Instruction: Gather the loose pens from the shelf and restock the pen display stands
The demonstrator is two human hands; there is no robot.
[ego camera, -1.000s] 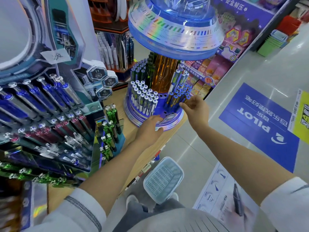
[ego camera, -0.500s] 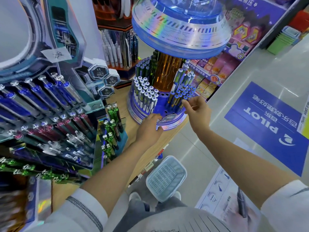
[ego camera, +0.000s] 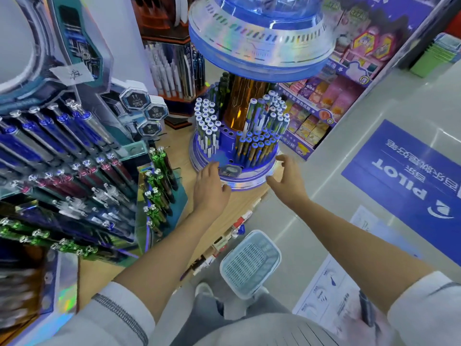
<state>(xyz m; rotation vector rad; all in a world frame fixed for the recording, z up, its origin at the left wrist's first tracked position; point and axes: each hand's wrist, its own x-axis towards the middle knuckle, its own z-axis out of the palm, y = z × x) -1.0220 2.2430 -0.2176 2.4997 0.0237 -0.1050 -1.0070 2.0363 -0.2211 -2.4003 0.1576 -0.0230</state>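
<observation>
A tall tiered rack of slanted blue, maroon and clear pens [ego camera: 62,158] filled the left of the frame. One side column of green-barrelled pens [ego camera: 159,191] jutted from it toward the centre, close beside the left forearm. Three octagonal dark badges [ego camera: 143,113] stood stacked behind that column. Overhead, one wide holographic blue canopy [ego camera: 262,43] hung over the middle and hid the top of the amber column [ego camera: 243,101] beneath it.

The round blue pen display stand with a holographic base [ego camera: 252,179] sat in the centre of the frame, at the edge of the pale wooden shelf [ego camera: 245,201]. It held two near clusters: white-capped pens [ego camera: 207,126] on the left and blue-capped pens [ego camera: 257,143] on the right. A paler-capped group stood further back on the right, and several open sockets [ego camera: 225,132] showed between them.

Both hands were at the base. The left hand [ego camera: 210,188] lay flat on the front rim with its fingers straight, grasping nothing. The right hand [ego camera: 287,178] sat against the right rim, fingers loosely curved and thumb at the edge. Whether it clasped the rim or merely touched it could not be told.

Below the hands, one pale blue slotted plastic basket [ego camera: 250,264] stood on the grey floor. One blue PILOT floor sticker [ego camera: 409,176] lay to the right.
</observation>
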